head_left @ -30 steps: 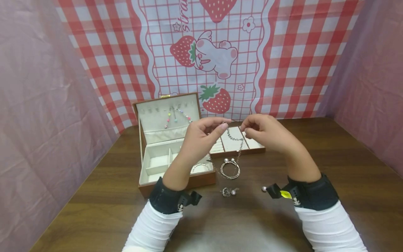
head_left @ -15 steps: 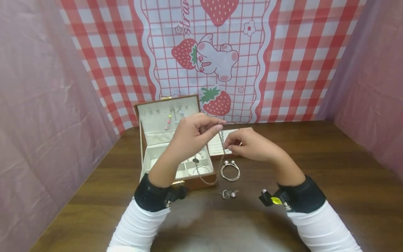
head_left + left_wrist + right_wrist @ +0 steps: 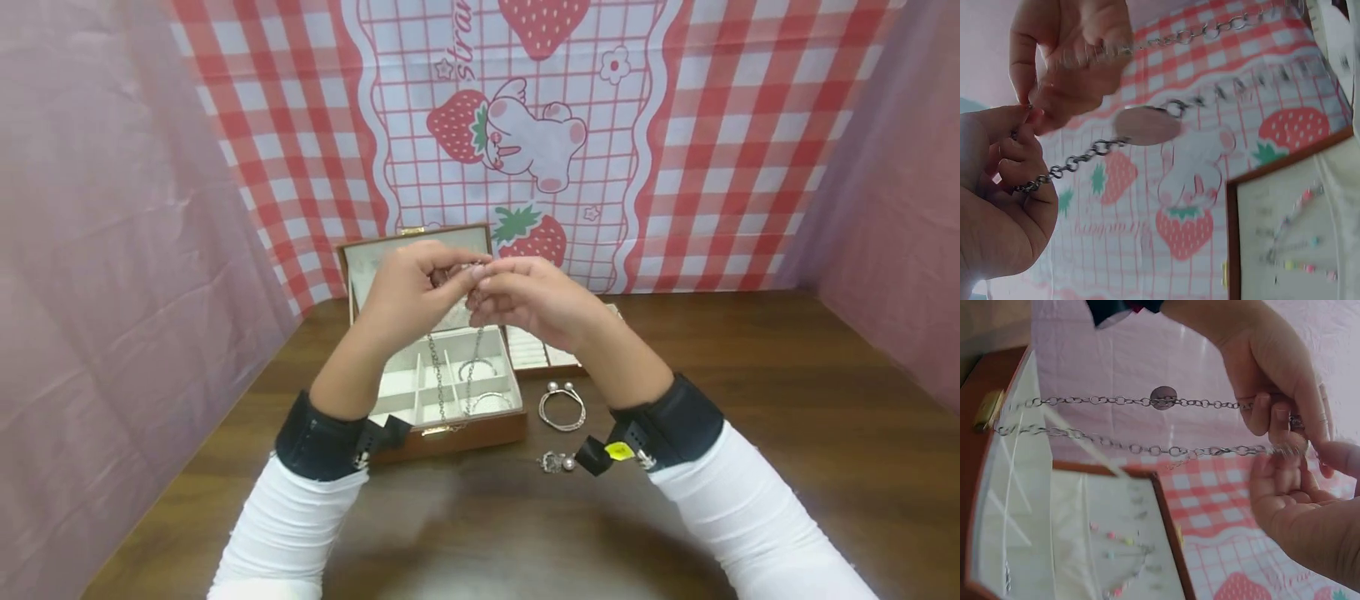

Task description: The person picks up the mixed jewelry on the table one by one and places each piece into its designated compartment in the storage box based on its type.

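Note:
A silver chain necklace (image 3: pixel 437 375) hangs in two strands above the compartments of the open brown jewelry box (image 3: pixel 465 432). My left hand (image 3: pixel 408 287) holds its upper part with bent fingers, and the dark links come out of them in the left wrist view. Fingertips meeting, my right hand (image 3: pixel 536 300) pinches a small end piece between thumb and index finger. That piece is too small to make out. One strand carries a round disc pendant (image 3: pixel 1163 398). A colorful beaded necklace (image 3: pixel 1129 540) hangs inside the box's lid.
Behind my right wrist lies a white-lined tray (image 3: pixel 527 350). A bracelet with pearl ends (image 3: pixel 562 428) rests on the wooden table (image 3: pixel 480 533), right of the box. Nearer me is a small cluster of silver jewelry (image 3: pixel 552 462) with a pearl. Ring-shaped bracelets (image 3: pixel 480 362) sit inside the box.
Both hands have moved left, bringing the necklace over the box. My right hand has come up from the lower chain to meet my left fingertips, and the chain now hangs in two strands.

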The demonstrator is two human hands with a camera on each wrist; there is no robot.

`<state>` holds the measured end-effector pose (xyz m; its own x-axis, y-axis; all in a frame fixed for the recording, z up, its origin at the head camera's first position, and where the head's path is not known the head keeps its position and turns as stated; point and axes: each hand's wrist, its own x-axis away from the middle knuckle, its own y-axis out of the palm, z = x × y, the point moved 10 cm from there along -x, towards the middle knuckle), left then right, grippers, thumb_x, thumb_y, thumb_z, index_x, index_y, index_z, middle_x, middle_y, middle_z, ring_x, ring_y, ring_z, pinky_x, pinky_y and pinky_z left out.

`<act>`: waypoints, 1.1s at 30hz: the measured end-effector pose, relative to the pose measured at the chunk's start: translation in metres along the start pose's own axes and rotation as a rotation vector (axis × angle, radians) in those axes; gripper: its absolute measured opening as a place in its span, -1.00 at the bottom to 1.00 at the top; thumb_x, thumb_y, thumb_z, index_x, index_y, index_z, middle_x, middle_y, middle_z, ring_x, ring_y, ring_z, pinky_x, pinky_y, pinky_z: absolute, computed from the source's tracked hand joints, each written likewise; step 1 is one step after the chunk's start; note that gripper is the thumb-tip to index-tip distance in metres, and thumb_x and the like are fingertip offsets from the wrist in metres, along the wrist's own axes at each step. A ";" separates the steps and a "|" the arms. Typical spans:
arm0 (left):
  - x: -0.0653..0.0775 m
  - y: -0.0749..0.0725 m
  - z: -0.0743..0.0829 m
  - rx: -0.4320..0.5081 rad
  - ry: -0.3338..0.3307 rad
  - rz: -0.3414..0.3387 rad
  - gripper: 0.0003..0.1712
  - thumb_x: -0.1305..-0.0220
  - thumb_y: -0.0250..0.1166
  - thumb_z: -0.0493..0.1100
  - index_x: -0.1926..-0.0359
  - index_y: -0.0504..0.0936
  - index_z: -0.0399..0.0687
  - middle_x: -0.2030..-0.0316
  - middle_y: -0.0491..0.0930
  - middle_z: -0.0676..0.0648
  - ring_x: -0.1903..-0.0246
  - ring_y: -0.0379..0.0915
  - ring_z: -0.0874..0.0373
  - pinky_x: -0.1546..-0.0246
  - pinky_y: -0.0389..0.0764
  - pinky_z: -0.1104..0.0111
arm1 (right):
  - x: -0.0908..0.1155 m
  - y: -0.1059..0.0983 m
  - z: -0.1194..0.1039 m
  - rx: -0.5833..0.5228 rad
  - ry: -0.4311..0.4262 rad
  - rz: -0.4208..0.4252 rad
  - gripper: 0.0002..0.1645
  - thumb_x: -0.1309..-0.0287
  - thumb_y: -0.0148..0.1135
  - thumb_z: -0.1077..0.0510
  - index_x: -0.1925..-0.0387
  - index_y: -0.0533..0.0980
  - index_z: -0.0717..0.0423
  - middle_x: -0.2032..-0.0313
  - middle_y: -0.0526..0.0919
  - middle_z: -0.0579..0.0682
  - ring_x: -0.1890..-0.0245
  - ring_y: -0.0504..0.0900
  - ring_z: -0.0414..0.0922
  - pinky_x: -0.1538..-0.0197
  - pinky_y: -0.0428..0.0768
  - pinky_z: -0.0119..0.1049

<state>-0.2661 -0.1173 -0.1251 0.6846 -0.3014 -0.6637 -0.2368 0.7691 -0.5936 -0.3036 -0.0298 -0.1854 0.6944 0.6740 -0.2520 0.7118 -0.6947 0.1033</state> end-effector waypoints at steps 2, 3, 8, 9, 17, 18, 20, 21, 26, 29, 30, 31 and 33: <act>0.002 -0.013 -0.007 -0.004 -0.024 0.043 -0.82 -0.26 0.35 -0.25 0.13 0.75 -0.16 0.47 0.58 -0.05 0.55 0.36 0.15 0.57 0.41 0.43 | -0.008 0.005 -0.003 -0.028 0.035 0.027 -0.74 -0.37 -0.02 0.31 0.30 0.61 0.16 0.41 0.59 0.00 0.43 0.53 -0.18 0.26 0.59 -0.35; 0.003 -0.018 -0.011 -0.002 -0.043 0.055 -0.81 -0.27 0.34 -0.24 0.11 0.75 -0.15 0.46 0.58 -0.05 0.56 0.36 0.15 0.58 0.38 0.43 | -0.013 0.007 -0.004 -0.015 0.049 0.035 -0.74 -0.38 -0.01 0.29 0.33 0.61 0.16 0.46 0.54 -0.02 0.48 0.46 -0.20 0.35 0.53 -0.40; 0.010 -0.029 -0.035 0.059 -0.163 0.048 -0.74 -0.33 0.29 -0.13 0.02 0.71 -0.11 0.43 0.59 -0.06 0.55 0.35 0.12 0.61 0.35 0.44 | -0.029 0.007 -0.015 0.186 0.100 0.085 -0.80 -0.38 0.10 0.21 0.28 0.60 0.24 0.63 0.34 -0.08 0.67 0.20 -0.24 0.55 0.20 -0.45; 0.012 -0.030 -0.040 0.087 -0.186 0.042 -0.73 -0.33 0.29 -0.12 0.01 0.69 -0.11 0.44 0.57 -0.08 0.55 0.36 0.11 0.61 0.38 0.43 | -0.032 0.007 -0.017 0.229 0.106 0.094 -0.80 -0.37 0.12 0.20 0.25 0.60 0.25 0.65 0.30 -0.09 0.69 0.16 -0.25 0.57 0.17 -0.45; 0.030 -0.022 -0.075 0.321 -0.324 -0.016 -0.65 -0.33 0.28 -0.22 -0.08 0.55 -0.28 0.30 0.60 -0.20 0.36 0.61 -0.03 0.31 0.69 0.25 | -0.058 0.003 -0.031 0.544 0.135 0.102 -0.80 -0.31 0.21 0.12 0.26 0.61 0.19 0.61 0.30 -0.12 0.69 0.14 -0.24 0.56 0.18 -0.43; 0.032 -0.021 -0.080 0.323 -0.340 -0.022 -0.65 -0.33 0.28 -0.22 -0.09 0.55 -0.28 0.28 0.61 -0.21 0.33 0.62 -0.05 0.29 0.69 0.24 | -0.061 0.002 -0.032 0.582 0.138 0.102 -0.81 -0.31 0.21 0.11 0.24 0.62 0.16 0.58 0.33 -0.11 0.68 0.15 -0.24 0.54 0.20 -0.43; 0.038 -0.019 -0.089 0.310 -0.379 -0.039 -0.66 -0.33 0.28 -0.22 -0.08 0.57 -0.25 0.24 0.62 -0.22 0.26 0.61 -0.09 0.25 0.69 0.22 | -0.065 -0.003 -0.034 0.662 0.144 0.104 -0.79 -0.31 0.21 0.08 0.20 0.63 0.13 0.47 0.44 -0.09 0.59 0.26 -0.23 0.41 0.34 -0.39; 0.042 -0.018 -0.094 0.290 -0.397 -0.046 -0.66 -0.33 0.28 -0.21 -0.08 0.58 -0.23 0.23 0.63 -0.21 0.24 0.61 -0.08 0.24 0.68 0.22 | -0.067 -0.005 -0.034 0.692 0.147 0.104 -0.78 -0.30 0.21 0.07 0.18 0.62 0.12 0.39 0.50 -0.08 0.50 0.35 -0.23 0.29 0.42 -0.35; 0.068 -0.022 -0.123 0.135 -0.531 -0.077 -0.68 -0.32 0.29 -0.13 -0.03 0.60 -0.18 0.21 0.64 -0.19 0.25 0.60 -0.08 0.29 0.68 0.26 | -0.077 -0.017 -0.036 0.790 0.128 0.100 -0.76 -0.32 0.19 0.06 0.13 0.59 0.13 0.02 0.59 -0.04 -0.05 0.47 -0.12 -0.23 0.38 -0.08; 0.088 -0.026 -0.144 0.058 -0.613 -0.101 -0.65 -0.32 0.29 -0.11 -0.03 0.59 -0.22 0.24 0.62 -0.19 0.31 0.59 -0.05 0.32 0.68 0.23 | -0.084 -0.024 -0.037 0.831 0.085 0.115 -0.77 -0.35 0.16 0.07 0.15 0.57 0.15 0.10 0.59 0.02 0.04 0.48 -0.08 -0.12 0.44 -0.14; 0.095 -0.027 -0.151 0.050 -0.637 -0.112 -0.63 -0.32 0.29 -0.11 -0.04 0.57 -0.26 0.24 0.61 -0.20 0.33 0.59 -0.03 0.33 0.69 0.21 | -0.087 -0.027 -0.037 0.837 0.072 0.124 -0.77 -0.35 0.15 0.07 0.15 0.56 0.17 0.13 0.58 0.04 0.09 0.47 -0.08 -0.07 0.46 -0.16; 0.101 -0.028 -0.157 0.038 -0.662 -0.127 -0.60 -0.32 0.29 -0.11 -0.05 0.55 -0.28 0.23 0.60 -0.21 0.35 0.59 -0.02 0.34 0.69 0.21 | -0.090 -0.031 -0.037 0.843 0.059 0.140 -0.76 -0.36 0.14 0.08 0.15 0.55 0.18 0.16 0.56 0.05 0.14 0.46 -0.09 -0.02 0.48 -0.19; 0.115 -0.029 -0.169 0.017 -0.711 -0.163 -0.53 -0.31 0.29 -0.10 -0.11 0.50 -0.33 0.17 0.58 -0.26 0.37 0.60 0.00 0.36 0.69 0.21 | -0.095 -0.039 -0.037 0.832 0.035 0.181 -0.76 -0.38 0.13 0.07 0.13 0.54 0.18 0.22 0.53 0.04 0.22 0.43 -0.12 0.09 0.49 -0.25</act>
<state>-0.2966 -0.2692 -0.2614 0.9940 0.0217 -0.1074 -0.0866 0.7562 -0.6486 -0.3935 -0.0581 -0.1300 0.8024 0.5329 -0.2686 0.2898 -0.7415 -0.6052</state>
